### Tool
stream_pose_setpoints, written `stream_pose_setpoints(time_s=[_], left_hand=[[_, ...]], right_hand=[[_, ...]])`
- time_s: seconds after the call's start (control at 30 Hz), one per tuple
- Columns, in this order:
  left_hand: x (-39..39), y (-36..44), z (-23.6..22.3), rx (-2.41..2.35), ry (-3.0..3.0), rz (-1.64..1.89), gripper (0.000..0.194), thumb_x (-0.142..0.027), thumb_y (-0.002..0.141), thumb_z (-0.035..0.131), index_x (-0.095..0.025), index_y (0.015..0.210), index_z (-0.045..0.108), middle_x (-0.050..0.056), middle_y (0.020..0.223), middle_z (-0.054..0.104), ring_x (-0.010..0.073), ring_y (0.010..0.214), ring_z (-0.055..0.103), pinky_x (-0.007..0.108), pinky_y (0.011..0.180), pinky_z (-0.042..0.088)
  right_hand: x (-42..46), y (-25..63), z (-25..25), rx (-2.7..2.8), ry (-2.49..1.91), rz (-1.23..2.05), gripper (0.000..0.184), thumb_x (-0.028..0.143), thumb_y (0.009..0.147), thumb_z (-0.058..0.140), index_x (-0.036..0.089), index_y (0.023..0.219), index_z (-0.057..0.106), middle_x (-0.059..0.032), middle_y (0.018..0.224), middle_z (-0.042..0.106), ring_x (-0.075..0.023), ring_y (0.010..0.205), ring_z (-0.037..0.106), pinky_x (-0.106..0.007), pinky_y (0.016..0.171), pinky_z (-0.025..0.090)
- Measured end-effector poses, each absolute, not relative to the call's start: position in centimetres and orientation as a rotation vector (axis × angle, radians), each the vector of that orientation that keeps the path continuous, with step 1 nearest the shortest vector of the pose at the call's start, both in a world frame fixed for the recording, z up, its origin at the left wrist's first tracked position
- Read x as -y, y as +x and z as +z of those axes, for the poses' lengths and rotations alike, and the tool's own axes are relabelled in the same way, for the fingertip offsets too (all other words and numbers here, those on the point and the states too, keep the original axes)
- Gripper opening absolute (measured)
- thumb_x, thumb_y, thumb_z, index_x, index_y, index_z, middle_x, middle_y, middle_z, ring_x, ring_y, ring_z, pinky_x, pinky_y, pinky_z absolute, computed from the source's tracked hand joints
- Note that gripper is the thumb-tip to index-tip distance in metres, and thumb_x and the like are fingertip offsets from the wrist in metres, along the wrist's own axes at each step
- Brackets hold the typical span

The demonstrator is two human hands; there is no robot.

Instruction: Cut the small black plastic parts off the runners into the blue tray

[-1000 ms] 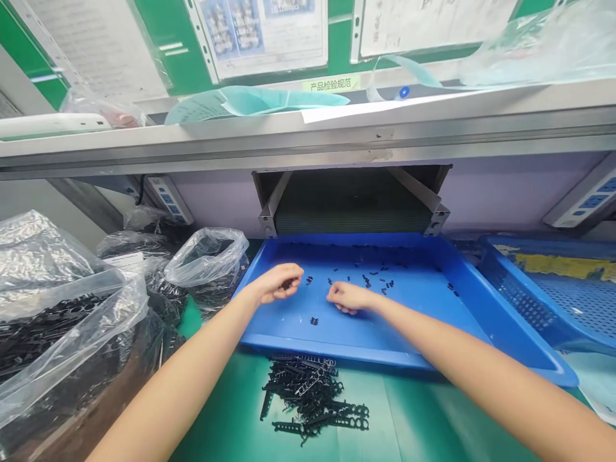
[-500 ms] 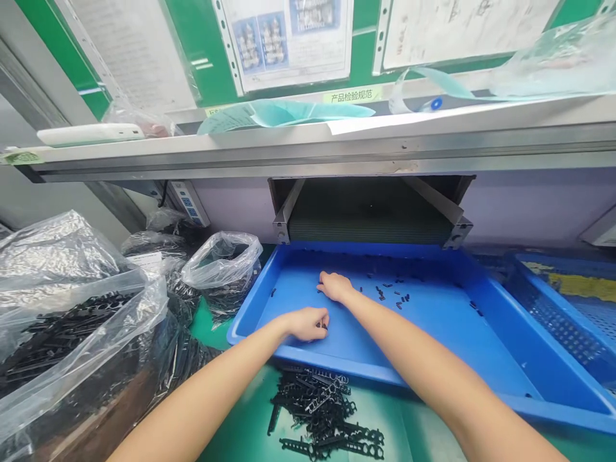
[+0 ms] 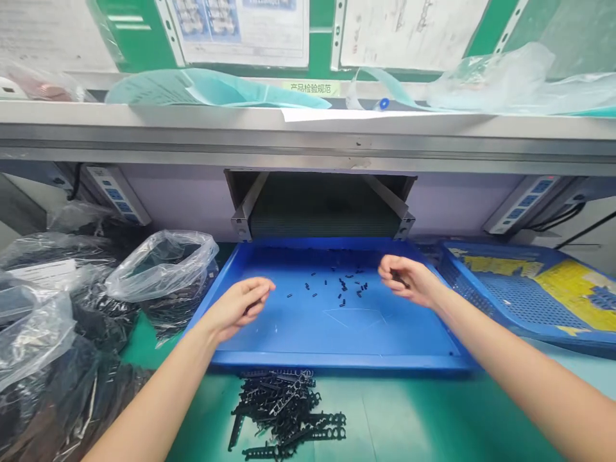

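Note:
My left hand (image 3: 243, 307) is over the left side of a blue plastic tray (image 3: 337, 360), fingers curled around small black plastic parts that show only as a dark patch. Over the tray's right side, my right hand (image 3: 407, 279) is closed too, with a dark piece visible inside its curled fingers. Between the two hands, several small black plastic parts (image 3: 343, 283) lie scattered on the tray floor. In front of the tray, a pile of long black plastic strips with rings (image 3: 283, 410) rests on the green table.
A conveyor belt (image 3: 325, 218) ends above the tray's back edge. Clear bags (image 3: 163, 276) of black parts stand on the left. To the right is a blue perforated basket (image 3: 510, 289) with yellow patches. A metal-edged shelf (image 3: 308, 144) crosses above.
My hands have moved apart, left hand leftward and right hand rightward. Small parts in the tray lie closer to the middle. The view has turned right, bringing the basket further in.

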State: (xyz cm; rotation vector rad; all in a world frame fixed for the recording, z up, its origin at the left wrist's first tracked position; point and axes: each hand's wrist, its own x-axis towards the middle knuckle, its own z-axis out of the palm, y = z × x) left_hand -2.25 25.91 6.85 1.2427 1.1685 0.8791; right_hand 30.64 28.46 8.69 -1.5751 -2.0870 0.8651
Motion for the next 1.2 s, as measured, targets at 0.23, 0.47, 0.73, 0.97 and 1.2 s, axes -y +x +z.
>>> stream_pose_setpoints(time_s=[0.23, 0.47, 0.73, 0.97, 1.2], left_hand=[[-19.8, -2.9, 7.6, -1.658, 2.269, -0.194, 0.035, -0.025, 0.079, 0.053, -0.016, 0.113, 0.057, 0.01, 0.093, 0.067, 0.0295, 0.087, 0.061, 0.036, 0.072, 0.047], [-17.6, -0.8, 8.4, -1.663, 2.608, -0.593, 0.025, -0.016, 0.086, 0.039, -0.011, 0.091, 0.063, 0.014, 0.089, 0.067, 0.0308, 0.078, 0.065, 0.037, 0.063, 0.048], [-18.2, -2.4, 12.8, -1.87, 2.792, -0.388, 0.031, -0.022, 0.089, 0.032, -0.014, 0.105, 0.057, 0.013, 0.099, 0.064, 0.0276, 0.08, 0.064, 0.032, 0.062, 0.046], [-20.0, -3.0, 17.3, -2.048, 2.814, -0.124, 0.033, -0.023, 0.088, 0.031, -0.015, 0.106, 0.057, 0.014, 0.101, 0.063, 0.0309, 0.085, 0.062, 0.033, 0.064, 0.045], [-19.8, -2.9, 18.1, -2.019, 2.802, -0.02, 0.031, -0.024, 0.087, 0.034, -0.017, 0.106, 0.058, 0.012, 0.104, 0.063, 0.0295, 0.091, 0.06, 0.031, 0.068, 0.045]], right_hand=[[-19.3, 35.0, 8.7, 2.538, -1.822, 0.406, 0.027, 0.035, 0.068, 0.064, 0.015, 0.086, 0.067, -0.0103, 0.068, 0.067, -0.0288, 0.064, 0.063, -0.033, 0.053, 0.043], [-16.5, 33.4, 8.8, 2.953, -1.774, -0.064, 0.006, 0.022, 0.072, 0.065, 0.016, 0.073, 0.067, -0.0109, 0.072, 0.07, -0.0278, 0.067, 0.066, -0.028, 0.053, 0.04], [-16.4, 32.8, 14.5, 2.924, -1.783, -0.522, 0.016, 0.024, 0.084, 0.05, 0.017, 0.08, 0.064, -0.0089, 0.082, 0.069, -0.0218, 0.07, 0.065, -0.026, 0.052, 0.038], [-18.1, 31.8, 20.5, 2.792, -1.856, -0.687, 0.02, 0.031, 0.088, 0.047, 0.016, 0.096, 0.059, -0.0063, 0.096, 0.063, -0.0165, 0.08, 0.06, -0.032, 0.067, 0.047], [-18.1, 31.6, 21.3, 2.78, -1.903, -0.6, 0.023, 0.033, 0.088, 0.048, 0.016, 0.1, 0.057, -0.0054, 0.1, 0.06, -0.0167, 0.085, 0.059, -0.035, 0.072, 0.049]])
